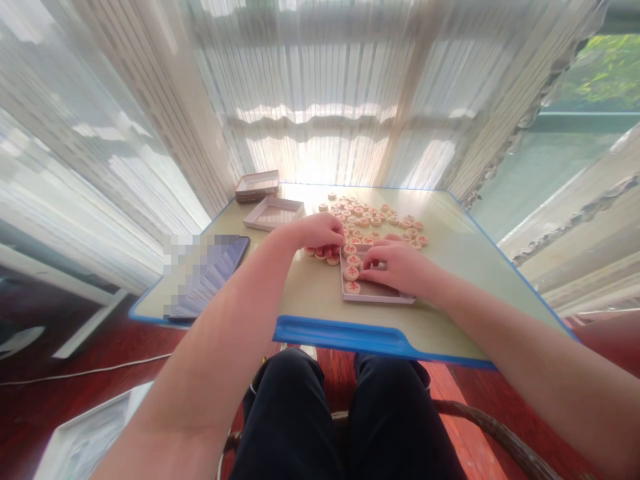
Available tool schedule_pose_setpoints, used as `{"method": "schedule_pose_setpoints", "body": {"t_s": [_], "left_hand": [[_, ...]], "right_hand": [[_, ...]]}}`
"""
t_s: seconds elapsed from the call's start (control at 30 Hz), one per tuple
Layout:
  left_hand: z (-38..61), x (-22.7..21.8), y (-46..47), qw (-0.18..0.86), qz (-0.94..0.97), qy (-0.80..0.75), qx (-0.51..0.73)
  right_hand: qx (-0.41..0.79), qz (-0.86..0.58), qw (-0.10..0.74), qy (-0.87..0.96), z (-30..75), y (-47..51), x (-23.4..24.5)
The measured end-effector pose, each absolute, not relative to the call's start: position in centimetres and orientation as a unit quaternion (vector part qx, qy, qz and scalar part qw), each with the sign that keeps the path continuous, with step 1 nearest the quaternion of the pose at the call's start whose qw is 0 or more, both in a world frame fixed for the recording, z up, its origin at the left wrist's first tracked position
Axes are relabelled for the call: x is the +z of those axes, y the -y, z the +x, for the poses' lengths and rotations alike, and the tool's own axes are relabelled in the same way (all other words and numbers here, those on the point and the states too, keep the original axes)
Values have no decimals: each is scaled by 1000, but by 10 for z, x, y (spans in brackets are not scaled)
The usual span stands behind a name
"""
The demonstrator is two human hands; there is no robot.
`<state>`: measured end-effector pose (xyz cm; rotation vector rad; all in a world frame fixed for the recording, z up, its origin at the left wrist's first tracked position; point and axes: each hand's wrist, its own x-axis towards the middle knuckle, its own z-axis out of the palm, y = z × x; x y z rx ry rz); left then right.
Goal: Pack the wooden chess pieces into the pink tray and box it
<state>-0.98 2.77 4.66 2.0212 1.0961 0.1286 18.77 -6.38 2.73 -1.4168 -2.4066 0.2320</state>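
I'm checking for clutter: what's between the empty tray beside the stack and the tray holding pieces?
The left hand and some loose pieces lie between them, as the head view shows.

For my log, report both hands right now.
Left hand: curled beside the box; whether it holds anything can't be told.
Right hand: loosely curled over the box, beside red-marked pieces; grip unclear.

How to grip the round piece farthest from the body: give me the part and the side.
Best to pinch the round piece by opposite edges of its rim, probably from above: it appears to lie flat, slightly apart from the clustered pieces, leaving room around that rim.
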Motion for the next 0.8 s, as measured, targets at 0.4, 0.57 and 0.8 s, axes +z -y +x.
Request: {"method": "schedule_pose_setpoints", "body": {"t_s": [0.4, 0.57, 0.8], "left_hand": [[-10, 47, -26, 397, 801, -445, 59], [-10, 48, -26, 407, 797, -442, 66], [-10, 48, -26, 418, 795, -434, 60]], "right_hand": [[79, -533, 204, 817, 193, 56, 27], [85, -545, 203, 809, 191, 53, 26], [69, -545, 202, 811, 190, 50, 22]]}}
